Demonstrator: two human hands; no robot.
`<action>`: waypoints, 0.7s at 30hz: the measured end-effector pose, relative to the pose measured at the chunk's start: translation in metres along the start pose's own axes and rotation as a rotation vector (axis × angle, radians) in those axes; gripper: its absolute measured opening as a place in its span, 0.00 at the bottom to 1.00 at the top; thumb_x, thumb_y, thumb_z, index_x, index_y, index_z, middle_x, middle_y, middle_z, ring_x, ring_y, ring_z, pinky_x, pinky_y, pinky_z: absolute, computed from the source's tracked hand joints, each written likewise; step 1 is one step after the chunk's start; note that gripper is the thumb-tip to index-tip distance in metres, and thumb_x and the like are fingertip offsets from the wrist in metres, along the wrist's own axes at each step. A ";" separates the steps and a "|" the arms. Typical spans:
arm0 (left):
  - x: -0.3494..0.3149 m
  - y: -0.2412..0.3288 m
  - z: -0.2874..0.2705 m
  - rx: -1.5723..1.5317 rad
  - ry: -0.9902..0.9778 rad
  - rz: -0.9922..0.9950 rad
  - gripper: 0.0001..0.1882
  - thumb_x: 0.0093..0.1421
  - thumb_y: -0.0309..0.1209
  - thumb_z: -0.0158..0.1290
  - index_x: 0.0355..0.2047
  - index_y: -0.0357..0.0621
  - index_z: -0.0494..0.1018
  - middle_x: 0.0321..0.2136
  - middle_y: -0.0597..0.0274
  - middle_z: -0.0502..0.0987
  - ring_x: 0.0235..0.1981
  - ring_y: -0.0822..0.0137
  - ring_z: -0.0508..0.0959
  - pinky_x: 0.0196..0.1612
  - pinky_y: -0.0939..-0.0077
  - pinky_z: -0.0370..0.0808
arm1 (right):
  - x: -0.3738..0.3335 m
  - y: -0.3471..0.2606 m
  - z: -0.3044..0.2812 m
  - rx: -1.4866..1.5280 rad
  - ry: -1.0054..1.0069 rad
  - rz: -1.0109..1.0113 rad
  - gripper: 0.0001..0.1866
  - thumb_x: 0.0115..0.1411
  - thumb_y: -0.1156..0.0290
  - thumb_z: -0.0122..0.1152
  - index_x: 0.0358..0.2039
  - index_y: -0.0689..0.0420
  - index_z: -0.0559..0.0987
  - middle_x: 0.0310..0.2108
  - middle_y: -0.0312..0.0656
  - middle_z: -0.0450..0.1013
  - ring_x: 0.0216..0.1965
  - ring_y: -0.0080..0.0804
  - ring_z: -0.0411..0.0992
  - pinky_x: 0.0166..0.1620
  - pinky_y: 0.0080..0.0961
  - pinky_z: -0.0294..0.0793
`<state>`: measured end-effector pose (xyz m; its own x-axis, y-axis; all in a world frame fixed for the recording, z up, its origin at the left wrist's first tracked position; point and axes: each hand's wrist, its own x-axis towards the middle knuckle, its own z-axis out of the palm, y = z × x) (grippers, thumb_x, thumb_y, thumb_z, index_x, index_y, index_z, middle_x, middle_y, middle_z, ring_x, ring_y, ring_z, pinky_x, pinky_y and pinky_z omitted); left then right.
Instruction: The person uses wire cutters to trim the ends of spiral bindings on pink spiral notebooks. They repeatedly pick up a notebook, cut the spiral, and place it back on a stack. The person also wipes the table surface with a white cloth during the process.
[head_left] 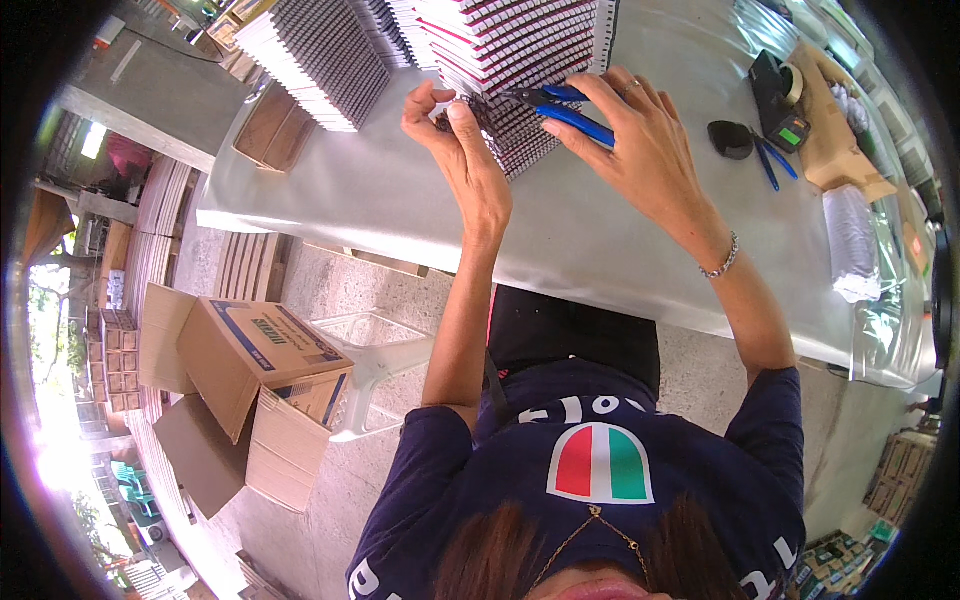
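Note:
Blue-handled cutters (580,128) are held in my right hand (645,140), with the handles spread between thumb and fingers. Their dark jaws point left toward my left hand (462,165). The left fingers are curled in beside the thumb, around a dark, wiry bit that I cannot make out clearly. Both hands are at the near side of a tall stack of wire-bound notebooks (515,45) with white and red edges. The lower part of the stack is partly hidden behind my hands. Another stack of bound notebooks (320,65) stands to the left.
A brown cardboard piece (272,130) lies at the table's left. On the right are a black tape dispenser (775,100), a second blue-handled tool (770,165), a cardboard box (825,130) and a plastic-wrapped bundle (850,240). An open carton (265,350) sits by a white chair (375,365).

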<state>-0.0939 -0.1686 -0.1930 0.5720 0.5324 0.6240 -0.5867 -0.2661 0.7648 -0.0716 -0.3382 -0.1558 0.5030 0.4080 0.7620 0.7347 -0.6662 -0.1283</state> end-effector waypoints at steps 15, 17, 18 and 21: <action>-0.003 -0.012 -0.009 0.121 -0.119 0.064 0.12 0.71 0.31 0.47 0.47 0.34 0.67 0.46 0.50 0.65 0.54 0.54 0.65 0.61 0.60 0.59 | 0.007 -0.008 0.012 0.082 -0.173 0.142 0.19 0.60 0.48 0.64 0.37 0.52 0.78 0.23 0.40 0.77 0.23 0.42 0.78 0.30 0.40 0.76; -0.004 -0.012 -0.009 0.129 -0.111 0.077 0.12 0.71 0.32 0.47 0.47 0.34 0.67 0.47 0.50 0.65 0.54 0.54 0.65 0.61 0.59 0.59 | 0.003 -0.009 0.007 0.124 -0.180 0.202 0.20 0.60 0.47 0.65 0.39 0.51 0.79 0.27 0.42 0.78 0.27 0.43 0.79 0.34 0.41 0.76; -0.004 -0.012 -0.008 0.127 -0.110 0.082 0.12 0.71 0.32 0.47 0.47 0.34 0.67 0.47 0.50 0.65 0.55 0.54 0.65 0.61 0.59 0.59 | 0.000 -0.005 0.006 0.087 -0.110 0.152 0.21 0.60 0.46 0.64 0.40 0.51 0.79 0.30 0.43 0.78 0.30 0.44 0.78 0.36 0.42 0.76; -0.005 -0.009 -0.007 0.159 -0.108 0.080 0.13 0.71 0.33 0.47 0.48 0.35 0.66 0.47 0.49 0.65 0.55 0.53 0.65 0.61 0.59 0.59 | -0.006 0.004 0.007 0.014 0.005 0.053 0.24 0.59 0.45 0.64 0.45 0.51 0.79 0.38 0.46 0.76 0.39 0.46 0.77 0.44 0.44 0.73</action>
<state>-0.0957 -0.1637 -0.2042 0.5908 0.4174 0.6905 -0.5397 -0.4317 0.7227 -0.0687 -0.3388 -0.1647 0.5386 0.3692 0.7573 0.7135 -0.6779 -0.1770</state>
